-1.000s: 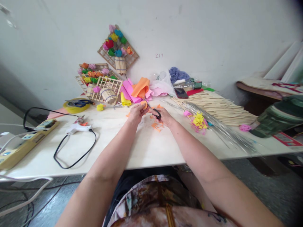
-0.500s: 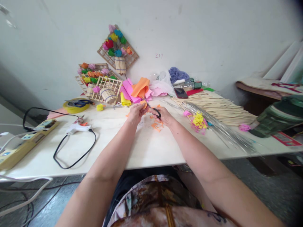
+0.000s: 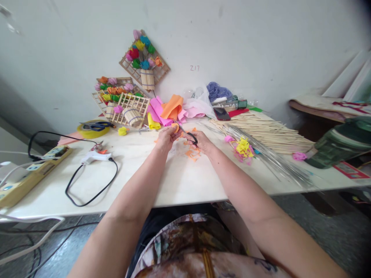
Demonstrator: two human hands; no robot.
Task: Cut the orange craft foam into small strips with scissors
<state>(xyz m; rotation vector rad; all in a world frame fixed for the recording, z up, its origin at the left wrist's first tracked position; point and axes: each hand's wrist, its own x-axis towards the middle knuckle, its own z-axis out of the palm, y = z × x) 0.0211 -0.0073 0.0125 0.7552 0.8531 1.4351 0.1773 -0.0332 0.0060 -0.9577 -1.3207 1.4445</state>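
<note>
Between the closed fingers of my left hand (image 3: 167, 138) is a small piece of orange crepe paper (image 3: 175, 127). My right hand (image 3: 203, 142) is closed on the dark handles of a pair of scissors (image 3: 191, 138), whose blades point up and left, close to the orange piece. Under and beside my hands, orange paper scraps (image 3: 192, 153) lie scattered on the white table (image 3: 185, 181). Just beyond my hands rests a larger folded orange crepe sheet (image 3: 172, 108), on top of pink crepe paper (image 3: 159, 110).
At left are a hot glue gun (image 3: 95, 156), a power strip (image 3: 37, 172) and a tape roll (image 3: 92, 132) with scissors on it. Lattice flower panels (image 3: 136, 108) stand behind. Wooden sticks (image 3: 261, 133), wires (image 3: 269, 160), a phone (image 3: 222, 114) and a green bottle (image 3: 333, 144) occupy the right.
Very little differs. The scissors have shifted slightly in my right hand near the orange piece, and my left hand stays in place.
</note>
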